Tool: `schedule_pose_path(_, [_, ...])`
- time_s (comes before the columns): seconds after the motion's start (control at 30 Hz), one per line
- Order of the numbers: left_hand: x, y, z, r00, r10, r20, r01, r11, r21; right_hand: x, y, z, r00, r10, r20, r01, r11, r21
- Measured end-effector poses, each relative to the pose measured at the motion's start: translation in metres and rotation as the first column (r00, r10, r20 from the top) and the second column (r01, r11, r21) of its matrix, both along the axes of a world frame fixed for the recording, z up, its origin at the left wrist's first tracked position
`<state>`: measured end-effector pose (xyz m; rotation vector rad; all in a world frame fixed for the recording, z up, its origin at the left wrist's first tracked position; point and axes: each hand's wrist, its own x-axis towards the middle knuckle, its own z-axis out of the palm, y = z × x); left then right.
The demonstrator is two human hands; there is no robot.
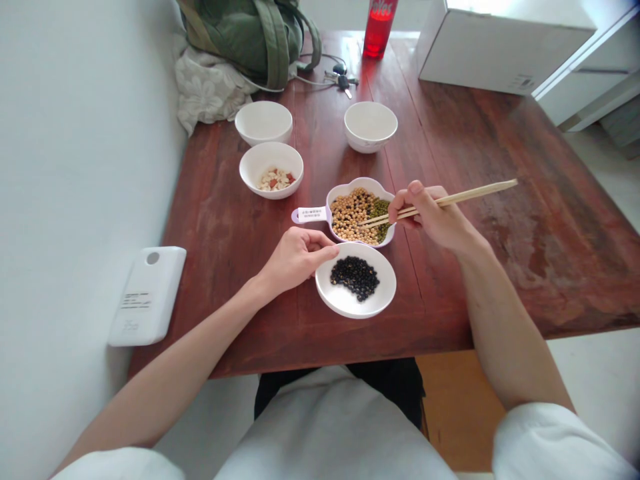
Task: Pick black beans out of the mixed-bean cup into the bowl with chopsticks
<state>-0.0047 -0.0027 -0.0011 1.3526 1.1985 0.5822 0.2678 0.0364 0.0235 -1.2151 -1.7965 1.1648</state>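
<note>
My right hand [425, 210] is closed around a pair of chopsticks [465, 195], whose tips reach into the beans in a flower-shaped dish [329, 217] with a labelled purple handle. Mixed in that dish are yellow soybeans [350, 208], some black beans and, at its right side, green mung beans [381, 209]. With thumb and fingers, my left hand [300, 257] grips the left rim of a white bowl [340, 303]. Black beans [356, 277] lie at the bottom of this bowl, which sits right in front of the flower-shaped dish.
Behind on the left, one white bowl [250, 175] contains peanuts, with another white bowl [263, 123] beyond it. A third bowl [371, 130] stands back right. Farther off are keys [344, 81], a green backpack [240, 37], a red bottle [379, 30] and a white box [500, 50].
</note>
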Motion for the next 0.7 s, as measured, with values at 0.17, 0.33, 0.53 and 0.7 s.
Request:
schedule_pose_path(0.17, [0.0005,-0.0004,0.0009,1.000,0.004,0.008,-0.004,1.000,-0.008,0.0002,0.0003,-0.0003,1.000,0.019,-0.003,-0.019,1.000,0.012])
schedule_pose_path(0.33, [0.0009,-0.0006,0.0022,1.000,0.007,0.004,-0.007,1.000,-0.004,0.0006,0.0007,0.0005,1.000,0.018,0.008,-0.018,1.000,0.017])
schedule_pose_path(0.53, [0.0004,-0.0006,0.0010,1.000,0.003,0.004,-0.003,1.000,-0.001,0.0012,0.0010,0.0002,0.999,0.033,0.000,-0.033,0.999,0.014])
schedule_pose_path(0.7, [0.0003,-0.0005,0.0005,1.000,-0.001,0.006,0.001,1.000,-0.010,0.0001,0.0006,-0.0001,0.999,0.036,-0.036,-0.036,0.999,-0.003])
